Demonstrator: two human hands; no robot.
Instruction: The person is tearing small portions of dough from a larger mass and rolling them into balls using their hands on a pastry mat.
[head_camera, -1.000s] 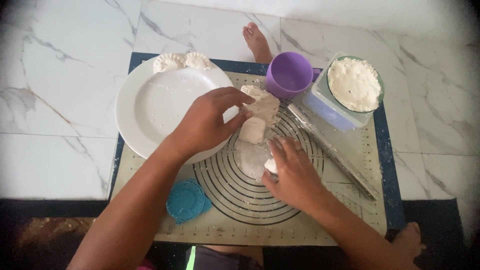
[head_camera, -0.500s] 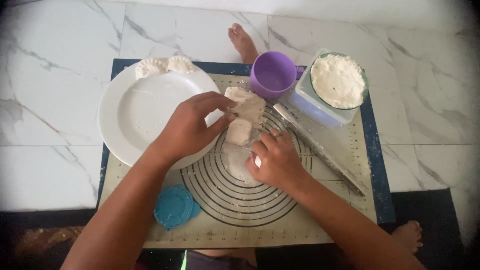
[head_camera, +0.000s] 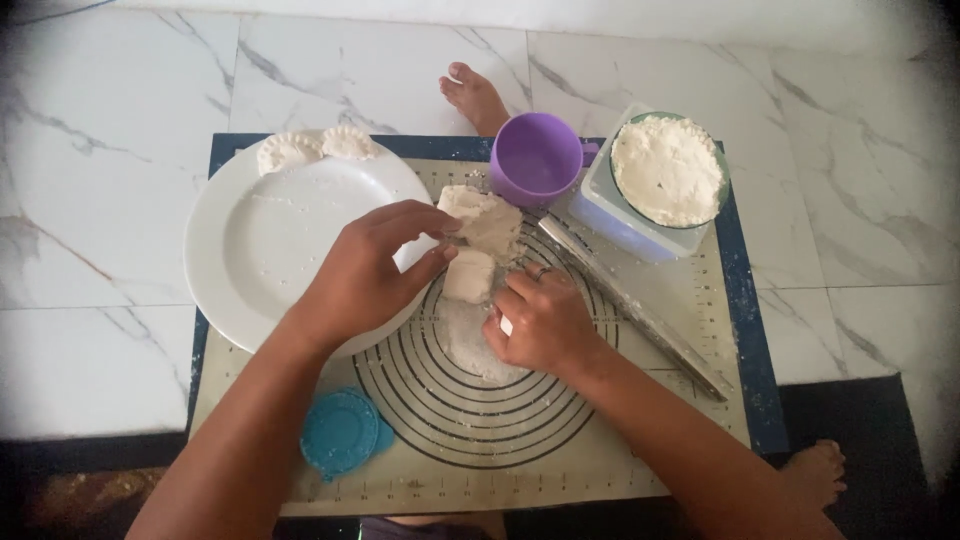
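My left hand (head_camera: 375, 268) reaches over the white plate's edge, its fingertips pinching at a lump of pale dough (head_camera: 487, 218) on the silicone mat (head_camera: 640, 420). A smaller dough piece (head_camera: 468, 275) lies just below that lump, between both hands. My right hand (head_camera: 540, 320) rests curled on the mat's ring markings, over a floured patch (head_camera: 470, 345), with a small white bit by its fingers. A ring shows on one finger.
A white plate (head_camera: 270, 240) at left carries two folded dumplings (head_camera: 312, 147) on its far rim. A purple cup (head_camera: 537, 158), a bowl of flour (head_camera: 668, 170) on a clear box, a thin rolling pin (head_camera: 640, 312), a blue dumpling press (head_camera: 340, 432), bare feet.
The view has shifted slightly. My left hand has moved onto the big dough lump and my right hand has stayed on the floured rings.
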